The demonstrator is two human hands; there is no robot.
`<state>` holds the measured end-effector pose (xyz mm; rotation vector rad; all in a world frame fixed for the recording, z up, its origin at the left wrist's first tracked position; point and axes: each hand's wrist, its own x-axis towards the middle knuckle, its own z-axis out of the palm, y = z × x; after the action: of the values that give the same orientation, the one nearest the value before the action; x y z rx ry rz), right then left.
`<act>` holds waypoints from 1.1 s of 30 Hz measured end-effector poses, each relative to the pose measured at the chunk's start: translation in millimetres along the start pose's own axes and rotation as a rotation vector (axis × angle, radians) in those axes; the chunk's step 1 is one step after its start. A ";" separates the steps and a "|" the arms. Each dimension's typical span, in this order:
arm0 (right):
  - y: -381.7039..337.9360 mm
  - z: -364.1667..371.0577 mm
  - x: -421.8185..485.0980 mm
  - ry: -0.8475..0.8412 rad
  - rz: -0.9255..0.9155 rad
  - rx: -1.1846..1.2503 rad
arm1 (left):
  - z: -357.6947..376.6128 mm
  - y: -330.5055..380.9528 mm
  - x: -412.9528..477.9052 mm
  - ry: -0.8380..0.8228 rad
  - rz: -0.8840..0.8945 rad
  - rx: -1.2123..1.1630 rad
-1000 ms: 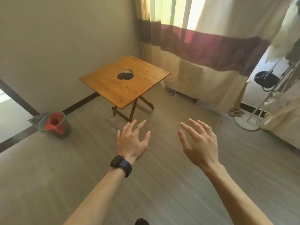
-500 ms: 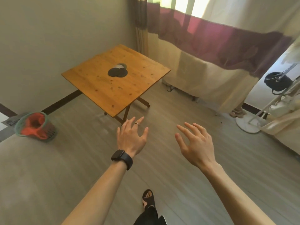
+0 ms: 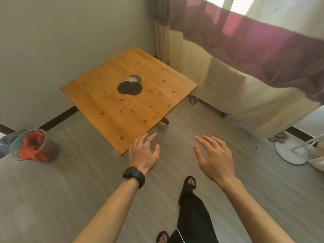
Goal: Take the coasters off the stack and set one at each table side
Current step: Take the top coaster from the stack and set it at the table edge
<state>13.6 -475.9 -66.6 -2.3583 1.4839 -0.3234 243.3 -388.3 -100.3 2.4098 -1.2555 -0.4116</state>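
A loose stack of round coasters point(image 3: 130, 86) lies near the middle of a square wooden table point(image 3: 108, 109); the front ones are dark grey, and a paler one shows behind them. My left hand point(image 3: 143, 152), with a ring and a black watch, hovers open just past the table's near corner. To its right my right hand point(image 3: 214, 157) is also open, above the floor. Both hands hold nothing and are well short of the coasters.
A green basket with red cloth point(image 3: 34, 148) sits on the floor to the left. A long curtain point(image 3: 245, 55) hangs at the right behind the table, and a white stand base point(image 3: 289, 152) is at the far right. My sandalled feet are on the grey floor.
I have walked closer to the table, which now looks larger and nearer. Both hands stay open and raised, and my left hand has reached the table's near corner.
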 end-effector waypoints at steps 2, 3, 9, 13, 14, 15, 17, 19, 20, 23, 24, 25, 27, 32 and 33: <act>3.0 6.8 45.8 -0.023 -0.019 0.001 | 6.3 2.9 40.2 0.014 -0.032 0.012; 4.2 9.0 68.8 -0.036 -0.029 0.003 | 9.0 5.5 59.9 0.023 -0.053 0.019; 7.9 18.8 197.9 -0.143 -0.125 -0.022 | 21.5 26.6 158.5 0.040 -0.230 -0.013; 3.7 30.6 268.6 -0.211 -0.192 -0.045 | 25.1 29.8 213.2 0.058 -0.306 -0.011; 1.5 34.7 284.1 -0.224 -0.206 -0.045 | 26.4 27.9 225.7 0.058 -0.316 -0.014; -1.3 39.8 299.6 -0.236 -0.221 -0.045 | 27.9 24.6 239.0 0.058 -0.326 -0.021; -8.5 53.5 331.9 -0.256 -0.250 -0.055 | 31.5 14.8 267.3 0.060 -0.347 -0.030; -17.0 70.1 364.0 -0.281 -0.267 -0.071 | 34.1 3.9 296.3 0.049 -0.369 -0.022; -21.5 79.6 380.4 -0.294 -0.274 -0.079 | 35.3 -1.7 311.8 0.044 -0.378 -0.019; -36.2 107.2 428.6 -0.319 -0.284 -0.101 | 37.7 -22.6 360.7 0.018 -0.381 -0.008; -41.3 115.5 442.9 -0.330 -0.279 -0.107 | 38.5 -30.7 377.3 0.004 -0.389 -0.009; -46.1 123.8 455.7 -0.346 -0.270 -0.110 | 39.6 -38.1 392.5 -0.009 -0.400 -0.008; -54.9 139.9 479.1 -0.375 -0.261 -0.119 | 44.1 -52.4 420.4 -0.034 -0.411 0.011; -71.3 189.0 535.2 -0.447 -0.253 -0.179 | 63.0 -86.9 481.6 -0.123 -0.429 0.039; -73.7 199.8 546.1 -0.457 -0.256 -0.191 | 66.3 -96.2 493.4 -0.129 -0.440 0.053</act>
<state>381.9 -907.5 -213.3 -2.5461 1.0413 0.2978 557.6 -760.2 -241.9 2.7399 -0.7799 -0.6735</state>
